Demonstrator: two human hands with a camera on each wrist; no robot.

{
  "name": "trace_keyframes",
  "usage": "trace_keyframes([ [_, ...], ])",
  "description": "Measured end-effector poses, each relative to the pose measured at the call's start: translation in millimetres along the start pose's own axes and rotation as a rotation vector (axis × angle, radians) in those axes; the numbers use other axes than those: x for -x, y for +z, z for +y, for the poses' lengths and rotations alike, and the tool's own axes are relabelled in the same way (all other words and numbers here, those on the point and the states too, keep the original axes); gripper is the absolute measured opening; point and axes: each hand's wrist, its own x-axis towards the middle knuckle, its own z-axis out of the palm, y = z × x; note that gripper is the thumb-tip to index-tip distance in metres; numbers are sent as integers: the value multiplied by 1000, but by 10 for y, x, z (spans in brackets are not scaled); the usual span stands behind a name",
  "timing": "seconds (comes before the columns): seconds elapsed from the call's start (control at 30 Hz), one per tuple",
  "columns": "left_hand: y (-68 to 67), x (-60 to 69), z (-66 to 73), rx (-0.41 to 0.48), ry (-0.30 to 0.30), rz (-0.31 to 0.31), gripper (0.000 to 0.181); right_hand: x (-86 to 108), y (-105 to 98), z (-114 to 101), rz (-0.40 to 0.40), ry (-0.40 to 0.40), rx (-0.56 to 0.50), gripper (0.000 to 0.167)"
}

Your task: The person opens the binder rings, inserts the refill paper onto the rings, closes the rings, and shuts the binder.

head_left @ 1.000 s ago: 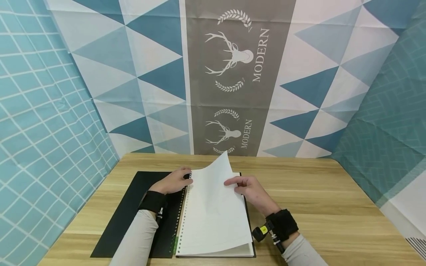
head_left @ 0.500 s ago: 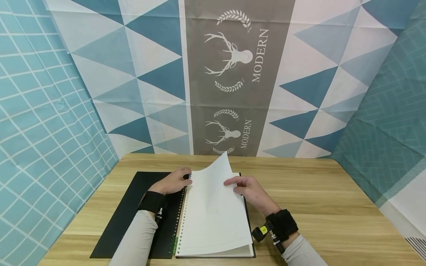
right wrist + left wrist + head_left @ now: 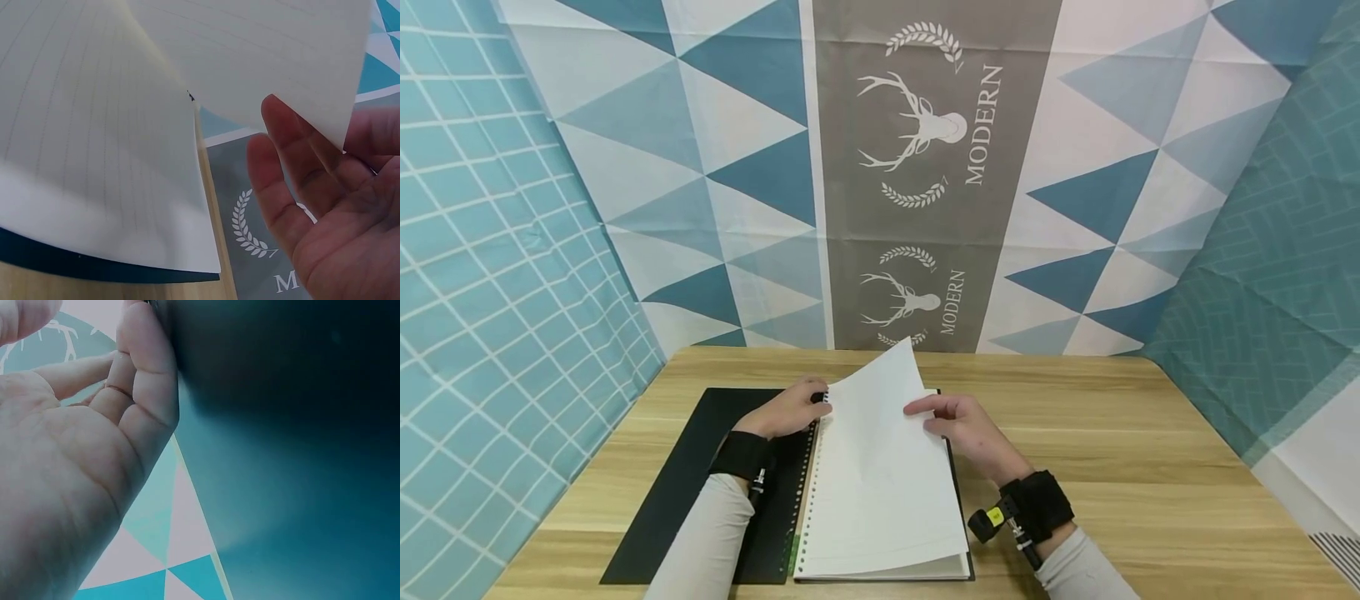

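Note:
A loose-leaf notebook (image 3: 957, 567) lies open on the table, its black cover (image 3: 681, 500) spread to the left. A white sheet of paper (image 3: 880, 483), with holes down its left side, has its top right part lifted. My left hand (image 3: 786, 408) is at the top of the spine, thumb and curled fingers pinching the sheet's holed edge; the exact contact is partly hidden. My right hand (image 3: 966, 425) pinches the sheet's right edge near the top. In the right wrist view, that sheet (image 3: 275, 56) rises above the lined pages (image 3: 119, 150) below.
The wooden table (image 3: 1112, 467) extends to the right of the notebook. Patterned cloth (image 3: 760, 150) hangs behind it, with blue tiled cloth (image 3: 497, 250) at the left. A wrist camera (image 3: 988, 521) is strapped to the right wrist, near the notebook's right edge.
The sheet's top edge has straightened from a curve, and its upper left corner sits slightly differently beside the left fingers. Both hands stay almost in place.

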Motion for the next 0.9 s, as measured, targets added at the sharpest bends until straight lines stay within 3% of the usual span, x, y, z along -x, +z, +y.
trace_keyframes([
  [0.17,-9,8,-35,88,-50,-13,56,-2,-1,-11,-14,-6,-10,33],
  [0.53,-4,-19,-42,36,9,-15,54,12,-5,-28,-22,-19,-13,34],
  [0.9,0,-1,-64,101,-34,-23,55,10,8,-42,-47,-50,-7,38],
])
